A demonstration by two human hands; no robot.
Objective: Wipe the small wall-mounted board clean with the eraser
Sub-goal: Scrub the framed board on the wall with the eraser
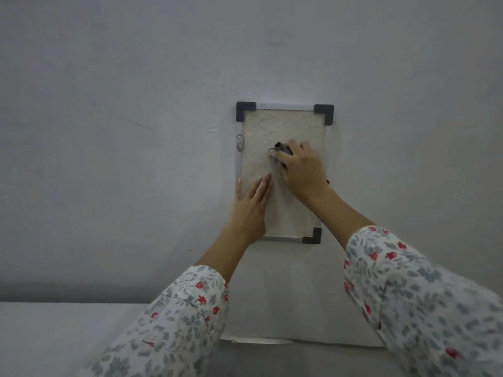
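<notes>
Board (261,131), rectangular, rough-textured, dark plastic corners.

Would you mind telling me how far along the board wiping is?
Under way: the right hand grips the eraser against the middle of the board, while the left hand rests flat on its lower left. No marks are discernible, so what's left is unclear.

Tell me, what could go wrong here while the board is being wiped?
The board seems to hang from one small hook on its left edge, so hard rubbing might shift or unhook it; the left hand lies flat on it, probably to steady it. The eraser is mostly hidden in the right hand, so fingers may rub the surface too. The left hand also covers the lower left part, which could go unwiped.
</notes>
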